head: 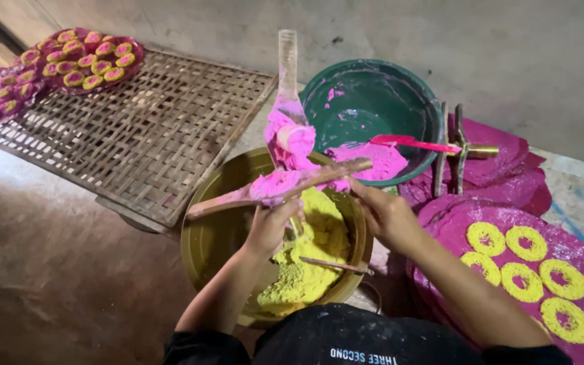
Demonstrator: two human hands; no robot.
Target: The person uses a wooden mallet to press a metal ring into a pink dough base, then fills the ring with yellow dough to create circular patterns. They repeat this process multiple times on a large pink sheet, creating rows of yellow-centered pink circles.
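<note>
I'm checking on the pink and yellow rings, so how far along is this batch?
Done: filled rings sit at the far corner of the woven rack, and six yellow rings lie on the pink sheet. In hand: the left hand and right hand hold a wooden stick loaded with pink paste. Left: the six centres are unfilled; yellow paste remains.

Bare room corner, dim light

A rough grey wall (508, 40) meets a brown earthen floor (42, 270), where a woven bamboo rack (136, 128) lies flat.
</note>
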